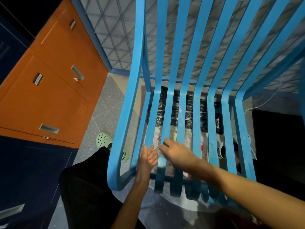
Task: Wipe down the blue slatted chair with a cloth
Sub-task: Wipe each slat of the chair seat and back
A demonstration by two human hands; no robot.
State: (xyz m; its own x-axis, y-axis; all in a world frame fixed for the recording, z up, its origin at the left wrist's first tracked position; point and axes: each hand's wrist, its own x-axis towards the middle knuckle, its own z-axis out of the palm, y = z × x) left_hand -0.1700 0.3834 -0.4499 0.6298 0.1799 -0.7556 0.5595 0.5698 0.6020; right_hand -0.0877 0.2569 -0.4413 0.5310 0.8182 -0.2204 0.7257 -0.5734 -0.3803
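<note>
Chair (pixel 183 100), blue and slatted, was observed standing on the speckled floor (pixel 105 116) beside orange cabinets (pixel 54 90). Both hands were positioned over the front seat slats. The left hand (pixel 147 158) was found open, palm turned inward, holding nothing. The right hand (pixel 177 154) was curled over a slat; whether its grip enclosed a cloth could not be determined owing to blur. Plastic bags (pixel 175 111) were noted beneath the seat.

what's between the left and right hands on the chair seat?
Head view: one blue seat slat runs between the left hand and right hand; clear plastic shows beneath. No cloth clearly visible.
</note>
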